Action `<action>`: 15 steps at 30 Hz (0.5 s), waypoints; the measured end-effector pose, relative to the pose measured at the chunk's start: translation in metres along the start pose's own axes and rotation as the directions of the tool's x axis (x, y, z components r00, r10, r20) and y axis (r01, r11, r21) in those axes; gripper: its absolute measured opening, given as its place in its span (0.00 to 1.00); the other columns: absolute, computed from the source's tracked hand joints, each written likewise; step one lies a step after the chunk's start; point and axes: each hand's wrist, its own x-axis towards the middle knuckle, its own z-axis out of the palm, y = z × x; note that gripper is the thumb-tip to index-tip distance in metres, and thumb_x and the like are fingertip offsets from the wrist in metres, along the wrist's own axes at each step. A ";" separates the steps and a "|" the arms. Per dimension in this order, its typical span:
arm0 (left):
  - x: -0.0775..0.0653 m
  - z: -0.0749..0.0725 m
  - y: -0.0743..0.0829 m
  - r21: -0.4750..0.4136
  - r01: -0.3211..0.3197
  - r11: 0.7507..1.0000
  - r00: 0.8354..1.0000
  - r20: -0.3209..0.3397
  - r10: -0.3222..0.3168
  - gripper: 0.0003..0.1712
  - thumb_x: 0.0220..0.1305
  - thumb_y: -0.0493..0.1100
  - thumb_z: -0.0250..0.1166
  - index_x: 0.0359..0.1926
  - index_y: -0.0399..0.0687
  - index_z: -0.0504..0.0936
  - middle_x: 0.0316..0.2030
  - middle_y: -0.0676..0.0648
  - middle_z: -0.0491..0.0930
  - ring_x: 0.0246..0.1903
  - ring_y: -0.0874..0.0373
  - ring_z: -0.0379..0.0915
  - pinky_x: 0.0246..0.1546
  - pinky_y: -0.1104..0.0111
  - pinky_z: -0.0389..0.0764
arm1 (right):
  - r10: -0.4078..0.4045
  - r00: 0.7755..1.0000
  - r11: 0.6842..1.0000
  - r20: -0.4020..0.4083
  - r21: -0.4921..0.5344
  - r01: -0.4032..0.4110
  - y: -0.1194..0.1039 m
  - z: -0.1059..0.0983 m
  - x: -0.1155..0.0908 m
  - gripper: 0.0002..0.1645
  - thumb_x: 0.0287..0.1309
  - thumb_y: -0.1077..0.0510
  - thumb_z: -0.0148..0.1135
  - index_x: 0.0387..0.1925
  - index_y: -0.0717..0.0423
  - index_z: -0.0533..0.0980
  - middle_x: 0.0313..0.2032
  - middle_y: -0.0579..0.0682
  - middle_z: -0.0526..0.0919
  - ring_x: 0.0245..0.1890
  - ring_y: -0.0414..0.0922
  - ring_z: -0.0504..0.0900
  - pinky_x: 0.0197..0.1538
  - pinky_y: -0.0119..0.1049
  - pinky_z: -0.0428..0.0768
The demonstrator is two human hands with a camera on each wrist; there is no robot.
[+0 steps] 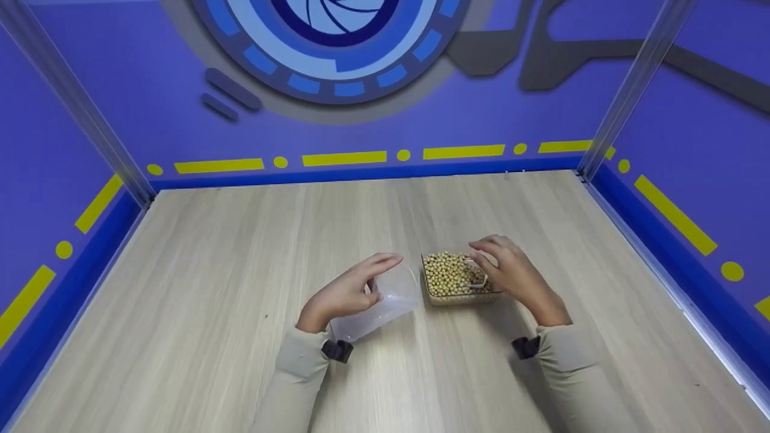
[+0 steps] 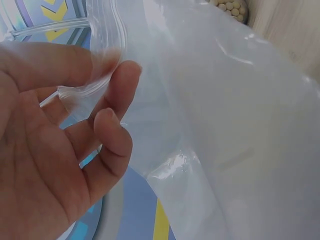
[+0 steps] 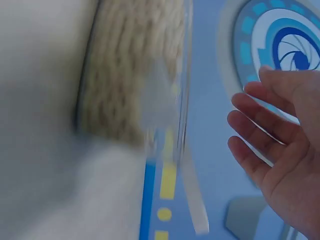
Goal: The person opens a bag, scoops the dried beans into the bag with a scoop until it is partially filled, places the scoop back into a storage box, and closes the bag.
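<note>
Short of the table's (image 1: 210, 270) far edge, the scoop (image 3: 159, 100) sits in the bean box (image 1: 451, 300), its blurred handle seemingly pointing rightward, near the right hand (image 1: 511, 267) with its loose, empty grip; the left hand (image 1: 346, 288) pinches the zip bag (image 1: 397, 304).

No lettering can be read; no labels, brands or numbers either.

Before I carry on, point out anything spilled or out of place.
Nothing stands out: the beans sit inside the box, no strays show on the table, and the left hand holds the bag.
</note>
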 end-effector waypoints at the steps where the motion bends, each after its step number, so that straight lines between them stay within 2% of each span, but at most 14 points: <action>1: 0.000 0.000 0.000 0.003 0.001 1.000 1.000 0.000 -0.001 0.41 0.54 0.22 0.56 0.71 0.39 0.60 0.69 0.40 0.61 0.33 0.54 0.72 0.35 0.72 0.75 | -0.014 1.000 0.999 0.023 -0.032 0.015 0.004 -0.003 -0.001 0.16 0.61 0.61 0.61 0.48 0.66 0.80 0.44 0.59 0.81 0.47 0.56 0.78 0.50 0.50 0.77; 4: 0.000 0.001 0.000 0.010 0.016 1.000 1.000 0.002 -0.016 0.41 0.54 0.23 0.56 0.71 0.40 0.61 0.69 0.41 0.61 0.33 0.55 0.71 0.35 0.72 0.74 | -0.051 0.994 0.992 0.095 -0.113 0.062 0.018 -0.011 -0.004 0.18 0.60 0.60 0.63 0.49 0.66 0.80 0.44 0.60 0.81 0.47 0.56 0.78 0.50 0.51 0.76; 8: 0.000 0.002 0.000 0.023 0.020 1.000 1.000 0.003 -0.021 0.41 0.53 0.23 0.55 0.71 0.39 0.61 0.69 0.41 0.62 0.31 0.59 0.68 0.34 0.73 0.73 | -0.087 0.978 0.981 0.191 -0.156 0.117 0.032 -0.019 -0.008 0.20 0.57 0.58 0.66 0.49 0.65 0.80 0.44 0.59 0.80 0.46 0.55 0.77 0.48 0.51 0.76; 15: 0.001 0.002 0.000 0.000 0.038 0.999 0.999 0.010 -0.038 0.41 0.53 0.23 0.53 0.71 0.40 0.62 0.69 0.42 0.62 0.31 0.60 0.66 0.35 0.73 0.72 | -0.024 0.940 0.987 0.340 -0.143 0.077 0.041 -0.024 -0.011 0.24 0.54 0.55 0.68 0.52 0.63 0.79 0.44 0.55 0.77 0.45 0.49 0.76 0.47 0.47 0.78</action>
